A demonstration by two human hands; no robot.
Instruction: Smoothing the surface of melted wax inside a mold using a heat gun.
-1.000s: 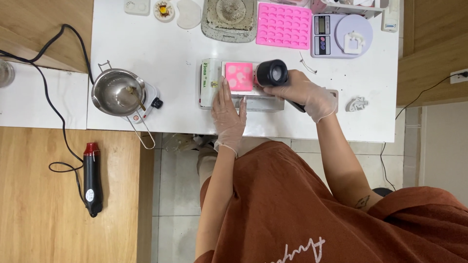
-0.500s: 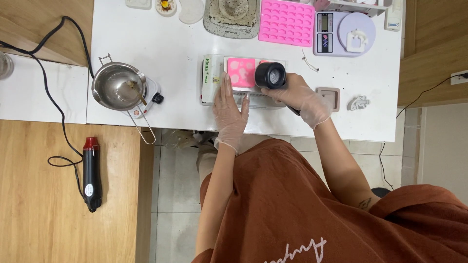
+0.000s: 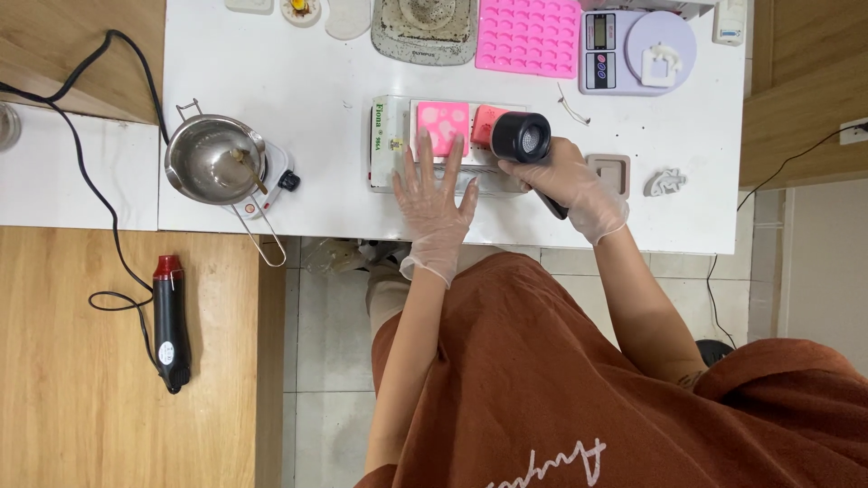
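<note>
My left hand [image 3: 437, 201], in a clear glove, lies flat with fingers spread on the near edge of a white box [image 3: 389, 143] on the white table [image 3: 316, 81]. A small pink mould [image 3: 443, 125] with pale filled cavities sits on that box, just beyond my fingertips. My right hand [image 3: 565, 185], also gloved, grips a black heat gun [image 3: 520, 137] whose round nozzle hangs over the right end of the pink mould.
A steel pot [image 3: 215, 161] on a small hot plate stands at the left. A large pink mould tray [image 3: 529, 36], a kitchen scale [image 3: 637, 52] and a grey dish [image 3: 425, 27] line the far edge. A second heat gun [image 3: 169, 323] lies on the wooden floor.
My left hand has slid forward onto the box edge with fingers spread wider. The heat gun in my right hand stays over the pink mould.
</note>
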